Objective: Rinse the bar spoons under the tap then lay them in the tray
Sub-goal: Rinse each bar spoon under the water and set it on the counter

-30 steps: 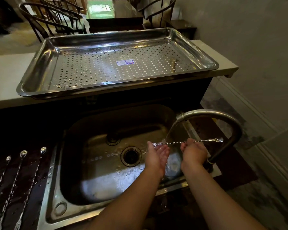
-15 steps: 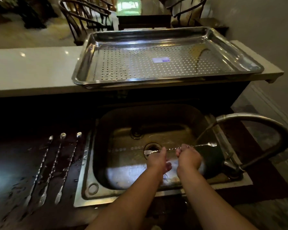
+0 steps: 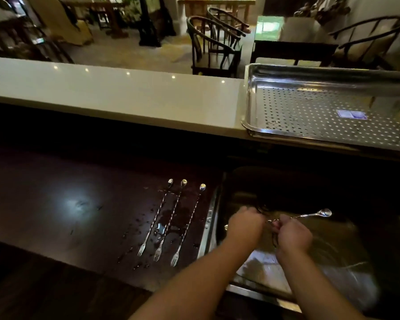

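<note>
A: Where are the hands?

B: Both are over the sink (image 3: 310,257); the left hand (image 3: 245,225) is curled shut, but I cannot tell if it has hold of anything; the right hand (image 3: 292,234) is closed around the stem of a bar spoon (image 3: 310,215); the little bowl of that spoon sticks out to the right, up above the sink floor.

A: Are there more spoons?

B: Yes; three bar spoons (image 3: 171,221) lie side by side on the dark counter (image 3: 67,204), just left of the sink; their bowls point away and their fork ends point near; small drops of water sit around them; a light makes a bright spot on the counter farther left.

A: And the tray?

B: The shiny tray (image 3: 333,107) with lots of little holes sits up on the pale ledge (image 3: 113,98), behind the sink and to the right; it has a small blue sticker (image 3: 351,114) on its floor; I see no spoons in the part that shows.

A: What is past the ledge?

B: A room with dark wooden chairs (image 3: 213,45) and a table (image 3: 293,40); it looks blurry.
</note>
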Tool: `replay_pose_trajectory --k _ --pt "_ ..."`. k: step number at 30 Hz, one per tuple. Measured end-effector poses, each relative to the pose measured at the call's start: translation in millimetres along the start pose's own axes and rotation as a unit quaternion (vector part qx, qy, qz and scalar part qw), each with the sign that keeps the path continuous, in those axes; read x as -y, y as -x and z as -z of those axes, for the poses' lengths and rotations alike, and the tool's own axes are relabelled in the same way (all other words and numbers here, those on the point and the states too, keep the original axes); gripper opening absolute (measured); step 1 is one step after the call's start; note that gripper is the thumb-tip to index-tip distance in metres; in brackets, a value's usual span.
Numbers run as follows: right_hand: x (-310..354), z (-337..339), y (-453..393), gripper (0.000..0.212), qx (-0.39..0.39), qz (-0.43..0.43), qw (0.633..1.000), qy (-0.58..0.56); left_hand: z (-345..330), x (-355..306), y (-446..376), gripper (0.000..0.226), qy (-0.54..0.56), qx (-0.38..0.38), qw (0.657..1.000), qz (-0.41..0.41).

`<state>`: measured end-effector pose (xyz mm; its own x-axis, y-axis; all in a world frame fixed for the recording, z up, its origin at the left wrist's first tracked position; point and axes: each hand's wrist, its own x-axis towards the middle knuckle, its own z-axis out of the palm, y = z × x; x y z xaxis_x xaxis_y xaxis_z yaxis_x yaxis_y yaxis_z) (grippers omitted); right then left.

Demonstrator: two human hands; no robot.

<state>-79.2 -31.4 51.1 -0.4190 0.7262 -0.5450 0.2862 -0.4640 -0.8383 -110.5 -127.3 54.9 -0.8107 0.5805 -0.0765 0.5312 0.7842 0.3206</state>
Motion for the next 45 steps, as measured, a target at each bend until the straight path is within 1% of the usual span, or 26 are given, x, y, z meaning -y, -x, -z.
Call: replay_pose_trajectory --k 3,5,8,11,13,16,19,22,26,30,36,39,41,45 --pt "-8 -33 16 0.020 0.036 0.019 0.998 0.050 13 35 8 0.026 -0.033 0.009 0.999 0.008" --pt "-15 -58 30 0.022 0.055 0.029 0.996 0.068 20 62 17 0.025 -0.031 0.008 0.999 0.024" --pt "-31 -100 51 0.013 0.086 0.028 0.992 0.084 31 104 34 0.023 -0.019 -0.016 0.999 0.046" --pt "-52 -145 74 0.009 0.135 0.027 0.984 0.115 38 152 52 0.022 -0.014 -0.033 0.995 0.094" --pt "-66 -173 90 0.011 0.177 0.030 0.974 0.140 42 184 65 0.020 -0.012 -0.034 0.990 0.135" --pt "-87 -208 111 0.021 0.236 0.042 0.950 0.198 47 224 85 0.022 0.011 -0.034 0.983 0.183" --pt "-108 -233 124 0.029 0.258 0.060 0.928 0.262 48 250 103 0.024 0.026 -0.027 0.975 0.217" --pt "-122 -248 134 0.031 0.256 0.089 0.901 0.338 43 261 114 0.028 0.040 -0.023 0.967 0.249" --pt "-129 -260 142 0.016 0.252 0.115 0.851 0.446 35 269 118 0.031 0.064 -0.024 0.956 0.287" --pt "-133 -263 147 0.020 0.250 0.115 0.831 0.484 29 273 122 0.030 0.062 -0.010 0.955 0.288" --pt "-133 -262 151 0.026 0.232 0.115 0.825 0.503 28 271 123 0.029 0.078 -0.014 0.947 0.311" --pt "-132 -260 154 0.027 0.235 0.114 0.820 0.509 28 269 125 0.026 0.103 -0.023 0.940 0.324" --pt "-132 -259 155 0.025 0.242 0.110 0.824 0.500 28 270 125 0.025 0.098 -0.029 0.945 0.311" --pt "-132 -254 157 0.015 0.260 0.115 0.827 0.485 28 271 125 0.028 0.088 -0.026 0.951 0.295"
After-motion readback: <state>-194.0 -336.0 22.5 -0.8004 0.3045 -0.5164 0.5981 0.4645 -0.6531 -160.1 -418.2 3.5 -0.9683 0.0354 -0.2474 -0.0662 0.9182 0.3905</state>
